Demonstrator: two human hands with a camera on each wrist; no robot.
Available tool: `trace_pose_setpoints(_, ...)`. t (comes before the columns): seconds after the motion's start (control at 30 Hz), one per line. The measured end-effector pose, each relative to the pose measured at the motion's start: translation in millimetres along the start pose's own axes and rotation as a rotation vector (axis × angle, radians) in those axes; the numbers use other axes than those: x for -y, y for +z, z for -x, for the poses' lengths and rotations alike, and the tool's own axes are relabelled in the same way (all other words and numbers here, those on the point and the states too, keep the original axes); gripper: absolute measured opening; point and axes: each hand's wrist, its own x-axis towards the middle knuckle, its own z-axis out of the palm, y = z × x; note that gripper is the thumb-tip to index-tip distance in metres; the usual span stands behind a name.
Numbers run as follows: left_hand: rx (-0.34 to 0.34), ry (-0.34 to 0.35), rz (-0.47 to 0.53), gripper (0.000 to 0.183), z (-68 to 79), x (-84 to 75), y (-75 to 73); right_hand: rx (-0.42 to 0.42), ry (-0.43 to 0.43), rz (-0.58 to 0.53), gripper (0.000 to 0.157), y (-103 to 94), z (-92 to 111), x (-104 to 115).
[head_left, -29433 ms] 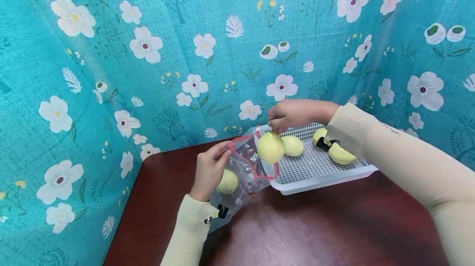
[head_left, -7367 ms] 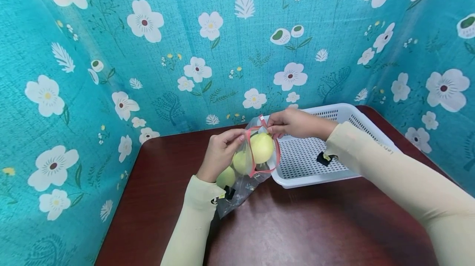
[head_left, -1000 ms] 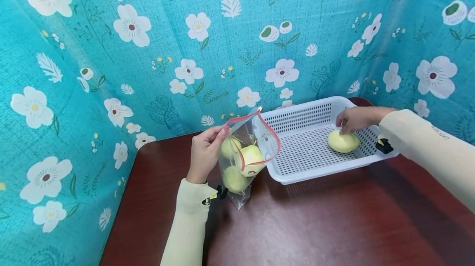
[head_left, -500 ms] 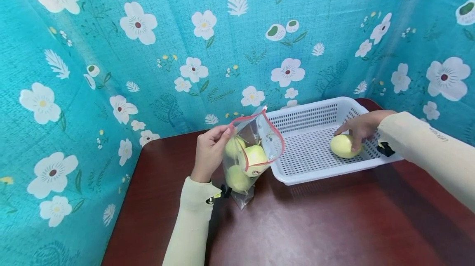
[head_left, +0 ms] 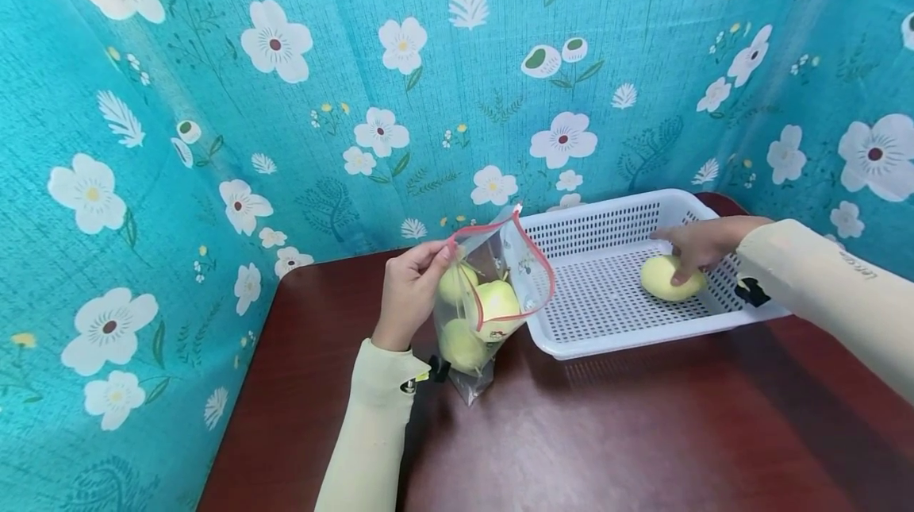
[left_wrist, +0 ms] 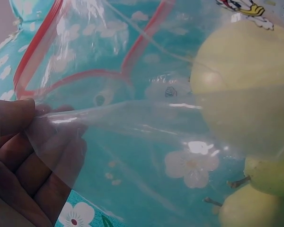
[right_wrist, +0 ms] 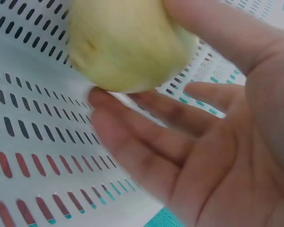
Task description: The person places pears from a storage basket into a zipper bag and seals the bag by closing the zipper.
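My left hand (head_left: 412, 290) pinches the corner of a clear zip-lock bag (head_left: 528, 262) with red edging at its mouth. The mouth gapes to the right, and three yellow-green pears (head_left: 462, 345) sit inside. In the left wrist view, thumb and fingers hold the thin plastic (left_wrist: 146, 123), with pears (left_wrist: 248, 80) behind it at right. My right hand (head_left: 703, 246) reaches into the white basket and holds a pear (head_left: 664, 278). In the right wrist view, the thumb lies on one side of this pear (right_wrist: 128, 47) and fingertips touch its underside.
The white perforated basket (head_left: 593, 345) stands at the back right of the dark red-brown table (head_left: 607, 425), its left end close beside the bag. A turquoise flowered curtain (head_left: 457, 163) rises behind the table and along both sides.
Earlier, more pears lay in the basket and fewer in the bag. In the last second, my right hand shifts from the pear's top to its right side, thumb across it. The left hand keeps its pinch.
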Motion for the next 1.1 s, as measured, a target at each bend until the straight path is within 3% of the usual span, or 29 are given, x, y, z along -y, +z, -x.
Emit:
trace_pose_setpoints(0.1,0.001,-0.005,-0.002,0.016,-0.7,0.0,0.3,-0.134,-0.054,0.095,0.09,-0.8,-3,-1)
trace_pose_setpoints(0.17,0.004,-0.01,-0.003,0.016,-0.8,-0.2,0.6,-0.17,-0.082,0.123,0.075,-1.4,-5,-1)
trace_pose_setpoints(0.33,0.004,-0.017,-0.006,0.016,-1.0,0.0,1.0,-0.201,-0.162,0.155,0.045,-4.5,-5,0)
trace_pose_setpoints(0.47,0.001,-0.014,0.003,0.016,-1.7,1.5,0.9,-0.186,-0.169,0.12,0.038,-7.8,-4,0)
trace_pose_setpoints(0.63,0.002,-0.014,0.012,0.016,-2.2,2.0,0.6,-0.104,-0.13,0.105,0.053,-9.0,-6,-1)
trace_pose_setpoints(0.83,-0.013,-0.018,-0.007,0.016,-2.3,1.3,-0.4,0.037,-0.013,0.046,0.091,-6.5,-1,2)
trace_pose_setpoints(0.93,-0.011,-0.008,-0.012,0.015,-3.2,1.9,-0.2,0.065,0.048,-0.022,0.106,-3.5,-1,2)
trace_pose_setpoints(1.1,-0.004,-0.017,0.005,0.016,-1.9,3.9,0.6,0.1,0.078,-0.063,0.106,3.6,-8,-3)
